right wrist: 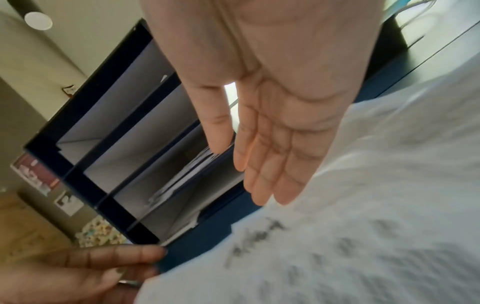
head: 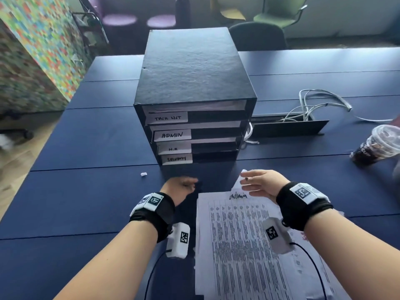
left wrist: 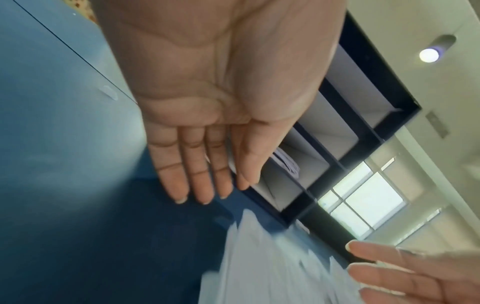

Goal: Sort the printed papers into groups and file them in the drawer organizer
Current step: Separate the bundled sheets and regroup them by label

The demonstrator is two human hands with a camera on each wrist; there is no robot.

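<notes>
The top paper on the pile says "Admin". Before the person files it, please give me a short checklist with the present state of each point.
1. Top paper heading readable as "Admin": ok.
2. Organizer has a slot labelled ADMIN: ok.
3. Room left in that slot: cannot tell.
4. Left hand free, fingers straight: ok.
5. Right hand has a grip on the paper: not ok, it is open above the pile's far edge.
6. Only one sheet will lift: cannot tell.
</notes>
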